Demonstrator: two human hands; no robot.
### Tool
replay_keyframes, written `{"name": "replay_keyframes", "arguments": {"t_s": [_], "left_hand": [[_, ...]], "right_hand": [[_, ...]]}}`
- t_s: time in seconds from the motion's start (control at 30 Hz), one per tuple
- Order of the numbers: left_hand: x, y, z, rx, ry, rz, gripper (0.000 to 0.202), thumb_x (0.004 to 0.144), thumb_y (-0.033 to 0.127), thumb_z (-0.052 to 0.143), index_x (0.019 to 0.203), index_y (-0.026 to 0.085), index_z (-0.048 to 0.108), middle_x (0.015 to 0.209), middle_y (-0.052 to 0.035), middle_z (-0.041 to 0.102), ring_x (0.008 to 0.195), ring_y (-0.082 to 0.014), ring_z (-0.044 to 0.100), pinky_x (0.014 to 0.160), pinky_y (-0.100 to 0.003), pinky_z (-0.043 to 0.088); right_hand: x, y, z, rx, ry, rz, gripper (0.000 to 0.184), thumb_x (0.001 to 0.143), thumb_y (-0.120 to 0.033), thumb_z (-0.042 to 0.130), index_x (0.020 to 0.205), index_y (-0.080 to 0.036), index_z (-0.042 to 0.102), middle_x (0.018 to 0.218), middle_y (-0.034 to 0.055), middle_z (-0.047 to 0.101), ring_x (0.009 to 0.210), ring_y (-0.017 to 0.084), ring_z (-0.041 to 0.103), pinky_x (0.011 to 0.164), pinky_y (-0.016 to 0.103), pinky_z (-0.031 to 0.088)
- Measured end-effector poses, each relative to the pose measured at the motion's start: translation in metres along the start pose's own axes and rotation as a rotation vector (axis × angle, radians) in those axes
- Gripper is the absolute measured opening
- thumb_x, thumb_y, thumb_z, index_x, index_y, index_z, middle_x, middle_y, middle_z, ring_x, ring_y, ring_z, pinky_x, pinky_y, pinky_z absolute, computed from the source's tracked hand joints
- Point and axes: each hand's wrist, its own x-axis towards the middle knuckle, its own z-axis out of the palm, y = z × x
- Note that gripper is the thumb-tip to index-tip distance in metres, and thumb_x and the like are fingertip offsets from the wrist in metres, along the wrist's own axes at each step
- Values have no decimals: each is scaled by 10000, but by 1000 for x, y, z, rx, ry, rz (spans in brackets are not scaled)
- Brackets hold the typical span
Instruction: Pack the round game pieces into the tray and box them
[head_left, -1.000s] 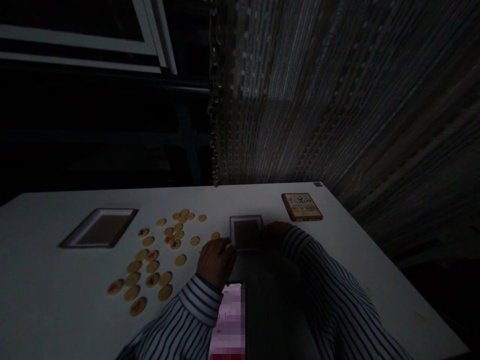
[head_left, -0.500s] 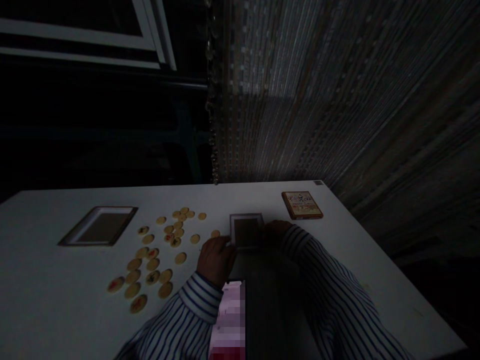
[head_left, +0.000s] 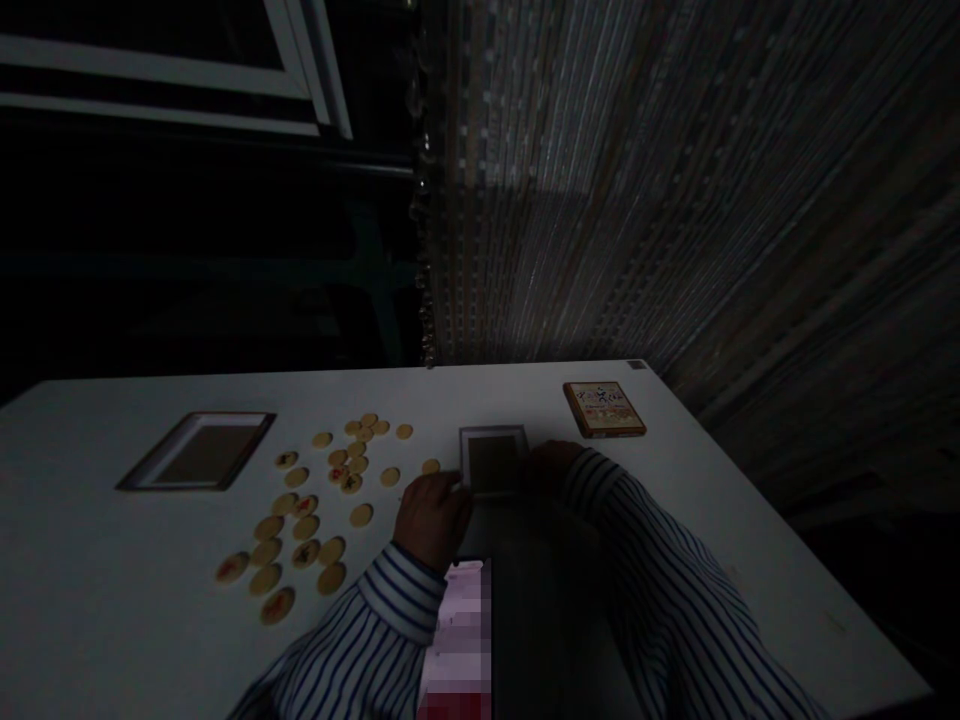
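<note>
A small, shallow open box [head_left: 493,433] with a pale rim and a brownish bottom sits on the white table in front of me. My left hand [head_left: 433,515] is closed on its left edge, thumb and fingers near the front left corner. On the opposite side, my right hand [head_left: 555,462] grips the right edge; shadow hides most of those fingertips. Left of the box lie several round wooden Chinese chess pieces [head_left: 305,527], some with red or black characters and others plain side up. One piece [head_left: 430,467] lies just beyond my left hand.
A larger shallow open box [head_left: 251,422] lies at the left of the table [head_left: 112,590]. Near the far right corner is a flat printed box [head_left: 604,409]. A lit phone screen [head_left: 456,630] shows between my forearms. A string curtain [head_left: 540,270] hangs behind the table.
</note>
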Motion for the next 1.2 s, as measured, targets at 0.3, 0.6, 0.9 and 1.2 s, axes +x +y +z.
{"name": "replay_keyframes", "arguments": {"t_s": [0.3, 0.6, 0.9, 1.2], "left_hand": [[1, 3, -2, -6, 26, -17, 132, 750, 251, 549, 788, 190, 661, 908, -85, 638, 851, -231, 563, 734, -400, 454], [1, 3, -1, -15, 0, -30, 124, 752, 242, 549, 779, 193, 660, 923, -80, 640, 859, -228, 565, 759, -407, 451], [1, 4, -3, -11, 27, -16, 121, 738, 240, 564, 787, 186, 661, 901, -87, 641, 842, -237, 567, 735, -406, 461], [2, 5, -4, -14, 14, -36, 116, 724, 252, 582, 780, 192, 663, 901, -81, 641, 842, -236, 570, 740, -405, 458]], "right_hand": [[-2, -4, -1, -32, 1, 11, 277, 704, -332, 541, 936, -257, 673, 957, 74, 663, 874, 248, 608, 692, 315, 455], [-1, -2, -3, -35, -33, 2, 295, 708, -359, 535, 970, -289, 649, 1009, 43, 647, 926, 237, 588, 737, 311, 444], [-3, -1, -2, 1, 8, 18, 320, 702, -411, 532, 984, -309, 641, 1008, 27, 648, 918, 227, 592, 734, 308, 446], [-6, 10, -4, 6, 81, -8, 367, 691, -444, 536, 1010, -285, 622, 942, 36, 658, 863, 214, 601, 716, 303, 446]]}}
